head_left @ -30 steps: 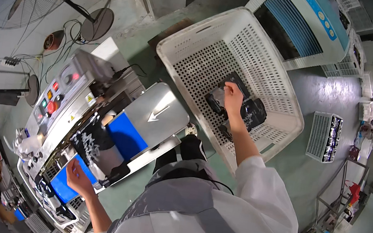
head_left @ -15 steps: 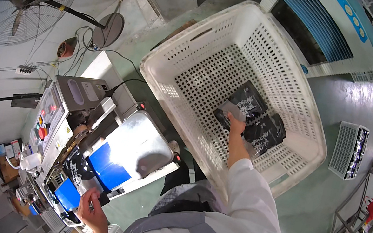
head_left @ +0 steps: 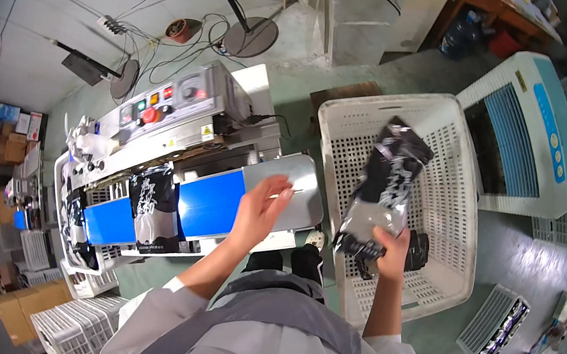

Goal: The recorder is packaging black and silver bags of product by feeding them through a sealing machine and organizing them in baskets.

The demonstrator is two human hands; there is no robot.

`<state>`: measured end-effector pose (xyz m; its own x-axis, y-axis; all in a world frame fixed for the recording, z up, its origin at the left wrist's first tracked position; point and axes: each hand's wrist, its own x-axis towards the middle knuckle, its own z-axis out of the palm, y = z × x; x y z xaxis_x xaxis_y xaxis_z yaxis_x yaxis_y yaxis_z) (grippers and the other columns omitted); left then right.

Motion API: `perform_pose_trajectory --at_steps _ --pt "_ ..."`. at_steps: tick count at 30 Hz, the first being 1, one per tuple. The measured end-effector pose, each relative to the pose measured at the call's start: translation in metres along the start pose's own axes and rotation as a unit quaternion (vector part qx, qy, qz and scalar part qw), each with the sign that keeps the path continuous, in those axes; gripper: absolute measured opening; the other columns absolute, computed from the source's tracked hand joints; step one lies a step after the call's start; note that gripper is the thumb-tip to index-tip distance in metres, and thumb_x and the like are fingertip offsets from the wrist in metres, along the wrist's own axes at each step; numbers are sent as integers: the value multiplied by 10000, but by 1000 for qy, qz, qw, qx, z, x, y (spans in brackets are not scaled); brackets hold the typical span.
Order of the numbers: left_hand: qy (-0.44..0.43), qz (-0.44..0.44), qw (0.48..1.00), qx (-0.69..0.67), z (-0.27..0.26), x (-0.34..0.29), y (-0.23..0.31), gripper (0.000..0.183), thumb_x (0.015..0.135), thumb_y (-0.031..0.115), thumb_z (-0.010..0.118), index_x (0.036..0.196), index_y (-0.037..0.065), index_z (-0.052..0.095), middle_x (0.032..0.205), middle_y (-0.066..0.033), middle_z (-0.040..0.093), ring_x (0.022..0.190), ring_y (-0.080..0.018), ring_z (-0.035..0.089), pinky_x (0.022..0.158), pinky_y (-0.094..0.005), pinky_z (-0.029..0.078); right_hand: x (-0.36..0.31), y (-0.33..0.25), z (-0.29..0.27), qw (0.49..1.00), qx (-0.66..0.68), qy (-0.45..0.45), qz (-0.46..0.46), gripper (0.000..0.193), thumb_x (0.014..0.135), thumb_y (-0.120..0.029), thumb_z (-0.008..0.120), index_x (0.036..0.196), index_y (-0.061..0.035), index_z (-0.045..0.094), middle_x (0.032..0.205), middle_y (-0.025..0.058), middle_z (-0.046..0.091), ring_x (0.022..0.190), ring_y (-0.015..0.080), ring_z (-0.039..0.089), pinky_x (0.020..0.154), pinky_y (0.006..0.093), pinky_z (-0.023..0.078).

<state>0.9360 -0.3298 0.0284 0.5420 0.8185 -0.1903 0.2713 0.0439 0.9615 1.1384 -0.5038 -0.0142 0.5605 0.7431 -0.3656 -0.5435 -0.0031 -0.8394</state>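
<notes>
My right hand [head_left: 394, 252] grips the grey lower end of a black packaging bag [head_left: 389, 175] with white lettering, raised over a large white plastic basket [head_left: 461, 279]. More black bags [head_left: 418, 252] lie in the basket, partly hidden by my hand and the held one. Empty, with fingers apart, my left hand [head_left: 262, 211] hovers above the metal end plate [head_left: 301, 180] of a blue conveyor belt [head_left: 209, 200]. Another black-and-grey bag [head_left: 154, 207] rests across the belt, left of that hand.
Behind the belt stands a sealing machine [head_left: 176, 104] with a red knob and buttons. An air cooler [head_left: 527, 134] is beyond the basket on the right. A pedestal fan base [head_left: 250, 37] and loose cables occupy the floor behind. A filled crate [head_left: 493, 325] sits at right.
My right hand has lifted a bag up from the basket's bottom. My left hand has left the bag on the belt and moved right to the metal plate. The view has turned left.
</notes>
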Motion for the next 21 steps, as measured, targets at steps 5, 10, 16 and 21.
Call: perform_pose_trajectory --at_steps 5,10,16,21 --pt "85 -80 942 -315 -3 41 -23 288 955 235 506 1089 -14 563 952 -68 628 839 -117 580 728 -249 462 -19 5 88 968 -232 -91 20 367 694 -145 742 988 25 602 872 51 665 782 133 623 686 268 485" --pt "208 -64 939 -267 -29 81 -100 194 943 175 520 947 5 613 791 -14 631 657 -85 537 607 -250 438 -7 57 116 887 -441 -79 -111 488 761 -304 711 1063 43 549 862 211 640 776 360 625 704 383 491" --pt "277 -136 940 -150 -46 91 -114 226 927 153 527 934 -58 607 818 -66 610 737 -115 517 666 -278 419 32 56 132 840 -504 65 -188 460 897 -278 561 1255 -5 466 1132 199 565 1009 303 554 892 356 419" --pt "236 -171 944 -156 -49 96 -107 253 921 151 533 978 -85 606 818 -78 600 750 -132 500 682 -294 408 100 64 138 911 -370 0 -183 368 885 -189 581 1236 -89 534 1116 124 585 1006 235 557 885 310 419"
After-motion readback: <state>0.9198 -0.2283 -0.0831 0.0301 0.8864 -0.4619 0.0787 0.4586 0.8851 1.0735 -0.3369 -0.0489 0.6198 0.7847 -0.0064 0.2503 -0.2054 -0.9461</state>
